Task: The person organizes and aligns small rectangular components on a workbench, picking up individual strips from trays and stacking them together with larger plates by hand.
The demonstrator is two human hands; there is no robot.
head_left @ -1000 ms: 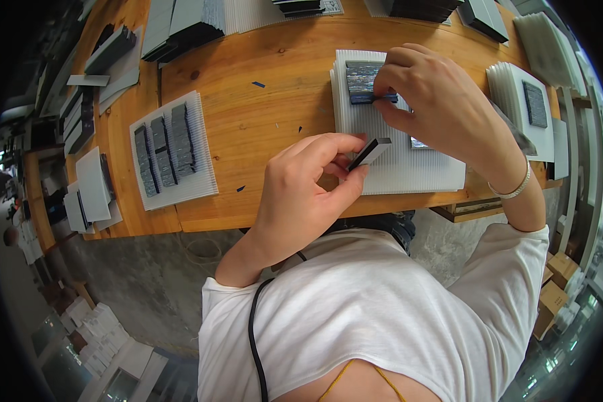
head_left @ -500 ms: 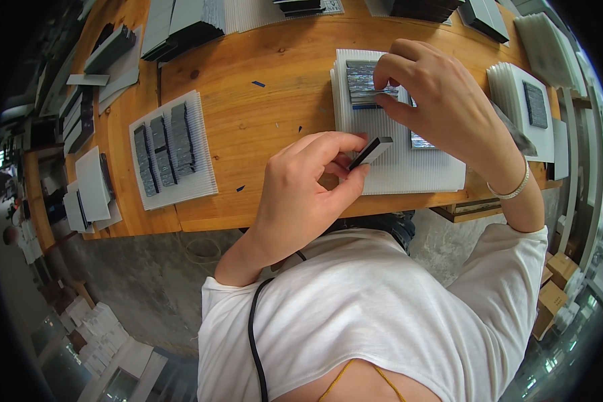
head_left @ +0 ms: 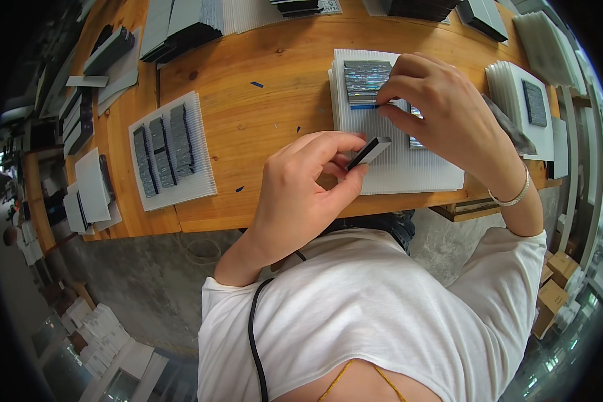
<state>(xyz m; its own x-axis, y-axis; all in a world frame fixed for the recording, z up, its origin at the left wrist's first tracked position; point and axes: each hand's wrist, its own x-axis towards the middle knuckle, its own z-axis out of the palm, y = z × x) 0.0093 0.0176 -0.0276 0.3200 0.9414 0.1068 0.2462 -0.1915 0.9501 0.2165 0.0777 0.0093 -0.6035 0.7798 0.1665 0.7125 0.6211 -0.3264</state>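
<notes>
Across wooden bench (head_left: 275,87): white corrugated sheet (head_left: 409,167) lies under both hands. Second corrugated sheet (head_left: 194,181) well left, carrying 3 dark grey strips (head_left: 162,147). Stacks of dark panels (head_left: 181,27) along far edge. Right hand (head_left: 442,114) covers part of sheet, fingers pinched together on thin blue strip (head_left: 365,106), just below shiny striped piece (head_left: 367,77). Left hand (head_left: 301,194) near bench edge, thumb and fingers clamped on small black bar (head_left: 370,151), tilted.

Right hand (head_left: 442,114) hides part of grey tile rows (head_left: 367,79) on white sheet (head_left: 409,167).
</notes>
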